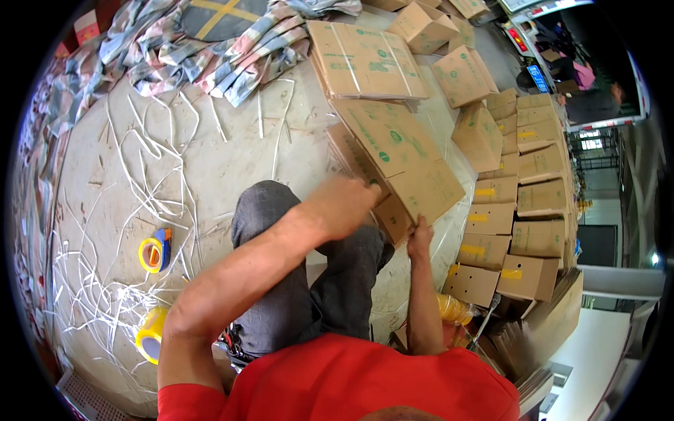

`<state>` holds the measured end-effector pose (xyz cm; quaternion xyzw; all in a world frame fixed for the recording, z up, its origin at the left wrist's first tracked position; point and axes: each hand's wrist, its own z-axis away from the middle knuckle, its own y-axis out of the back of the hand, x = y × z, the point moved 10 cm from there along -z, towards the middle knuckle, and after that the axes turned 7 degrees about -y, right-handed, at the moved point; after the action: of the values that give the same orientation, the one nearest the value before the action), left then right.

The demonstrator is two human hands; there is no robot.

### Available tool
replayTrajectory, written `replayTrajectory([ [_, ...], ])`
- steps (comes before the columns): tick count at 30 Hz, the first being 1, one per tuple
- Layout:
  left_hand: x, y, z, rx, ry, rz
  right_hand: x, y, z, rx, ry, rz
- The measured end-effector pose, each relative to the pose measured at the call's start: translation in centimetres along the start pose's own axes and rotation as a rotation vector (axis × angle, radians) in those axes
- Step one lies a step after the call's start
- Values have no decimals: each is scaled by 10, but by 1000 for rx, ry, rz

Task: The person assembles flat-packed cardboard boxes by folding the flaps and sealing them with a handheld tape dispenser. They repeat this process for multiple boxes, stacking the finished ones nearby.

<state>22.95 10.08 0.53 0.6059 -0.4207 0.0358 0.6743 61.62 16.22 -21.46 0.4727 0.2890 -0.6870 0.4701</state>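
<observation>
a brown carton [411, 158] is gripped near its lower corner by the right hand [420, 240], the fingers being closed narrowly on the edge. the left hand [342, 205] is blurred and is placed at the carton's side opening; whether its fingers are closed on the cardboard cannot be told. the carton is held tilted and partly unfolded, beyond the knees of the grey trousers [277, 281], and its far end is set just beside a stack of flattened cartons [365, 63] bound with two white straps. to the right, closed boxes [540, 163] are lined up in rows, several marked with yellow tape. the floor [232, 158] to the left is strewn with loose white strapping [184, 168], by which a blue-and-yellow tape dispenser [166, 251] and, nearer the body, a yellow tape roll [150, 337] are placed. the floor's far left side is covered by a crumpled plaid sheet [165, 59].
</observation>
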Motion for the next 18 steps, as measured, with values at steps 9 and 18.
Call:
replayTrajectory([
  [9, -15, 62, 37, 485, 74, -708, -194, -1, 128, -374, -188, -229],
  [18, -43, 104, 97, 112, 119, -547, -158, -64, 153, -430, -223, -214],
])
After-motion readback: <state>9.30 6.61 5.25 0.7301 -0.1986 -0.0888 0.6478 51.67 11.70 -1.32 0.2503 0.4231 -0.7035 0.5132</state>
